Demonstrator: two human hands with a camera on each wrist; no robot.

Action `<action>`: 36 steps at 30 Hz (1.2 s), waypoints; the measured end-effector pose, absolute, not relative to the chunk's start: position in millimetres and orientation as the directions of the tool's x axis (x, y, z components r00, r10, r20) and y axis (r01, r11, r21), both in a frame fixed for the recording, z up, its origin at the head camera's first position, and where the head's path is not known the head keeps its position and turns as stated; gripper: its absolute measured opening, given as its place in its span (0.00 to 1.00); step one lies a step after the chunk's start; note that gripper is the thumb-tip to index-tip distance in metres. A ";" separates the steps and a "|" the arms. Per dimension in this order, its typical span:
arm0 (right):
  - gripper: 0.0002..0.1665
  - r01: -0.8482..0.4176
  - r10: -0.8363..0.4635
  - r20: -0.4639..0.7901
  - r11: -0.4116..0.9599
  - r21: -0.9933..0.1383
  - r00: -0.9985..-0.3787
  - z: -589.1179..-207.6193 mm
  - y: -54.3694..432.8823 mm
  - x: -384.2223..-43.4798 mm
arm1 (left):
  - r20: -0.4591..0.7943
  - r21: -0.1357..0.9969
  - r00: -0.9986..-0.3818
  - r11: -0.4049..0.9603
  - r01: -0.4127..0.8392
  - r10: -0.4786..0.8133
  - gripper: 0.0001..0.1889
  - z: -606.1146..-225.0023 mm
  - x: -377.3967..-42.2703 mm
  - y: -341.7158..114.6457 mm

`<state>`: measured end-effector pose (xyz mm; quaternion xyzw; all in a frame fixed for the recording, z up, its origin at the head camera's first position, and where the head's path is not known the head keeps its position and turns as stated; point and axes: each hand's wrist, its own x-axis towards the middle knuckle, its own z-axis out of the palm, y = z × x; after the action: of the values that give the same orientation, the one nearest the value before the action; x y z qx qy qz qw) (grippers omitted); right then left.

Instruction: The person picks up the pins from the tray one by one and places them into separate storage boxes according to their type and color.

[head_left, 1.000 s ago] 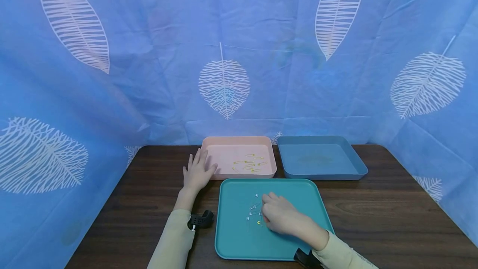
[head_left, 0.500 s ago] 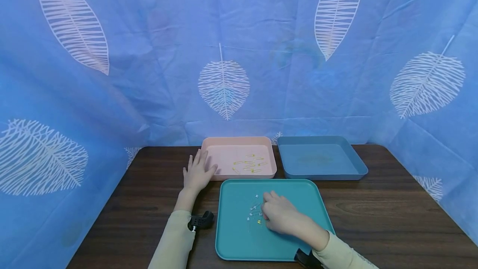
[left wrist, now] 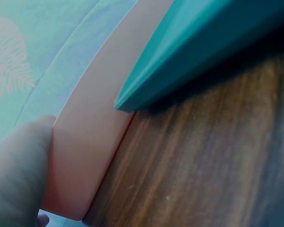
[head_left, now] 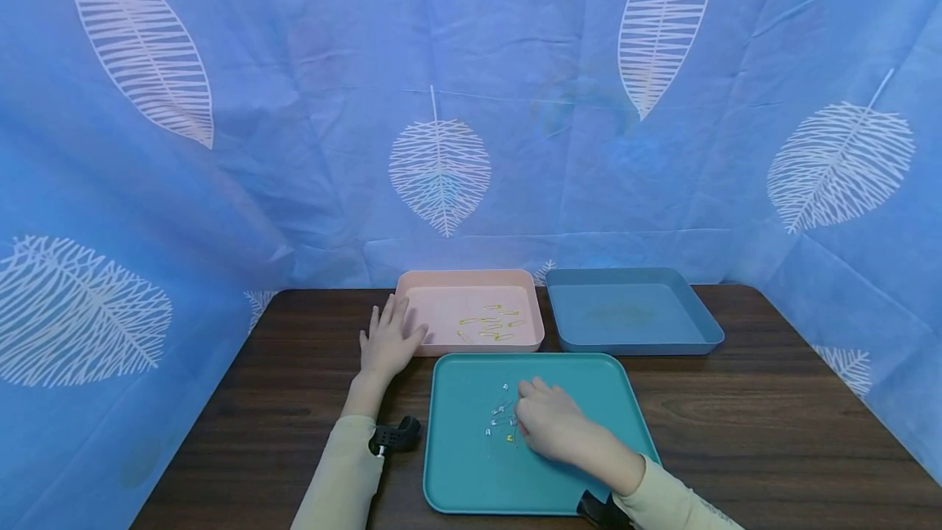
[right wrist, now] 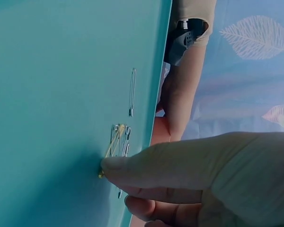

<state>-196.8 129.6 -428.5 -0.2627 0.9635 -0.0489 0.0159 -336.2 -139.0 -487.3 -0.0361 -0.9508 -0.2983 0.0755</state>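
Note:
My right hand [head_left: 552, 424] is over the teal tray [head_left: 471, 481], its fingers bent in toward the thumb. In the right wrist view the thumb and forefinger pinch a gold safety pin [right wrist: 112, 145] near its coil end. Silver safety pins [right wrist: 125, 142] lie bunched beside and under it, and another silver pin [right wrist: 132, 92] lies apart. My left hand [head_left: 386, 346] rests with spread fingers at the left side of the pink tray [head_left: 434, 309]. The left wrist view shows its thumb [left wrist: 21, 170] against that tray's wall.
Several yellow safety pins [head_left: 491, 319] lie scattered in the pink tray. A blue tray [head_left: 633, 348] stands to its right, behind the teal one. All three trays are on a dark wooden table [head_left: 751, 432], with a blue leaf-patterned cloth [head_left: 515, 186] hanging around it.
Both hands keep nearly the same places. Only a very slight shift of the view shows; the pins and trays look unmoved.

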 end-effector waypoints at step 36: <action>0.16 -0.371 -0.376 -0.108 0.926 -0.069 -0.920 -429.2 144.7 -212.2 | 0.170 0.557 -0.985 0.821 0.127 0.037 0.38 -489.6 -338.5 -140.4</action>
<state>-212.2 144.7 -429.2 -0.1907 0.9796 -0.0234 0.0595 -338.5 -140.4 -489.6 -0.0432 -0.9511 -0.2962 0.0758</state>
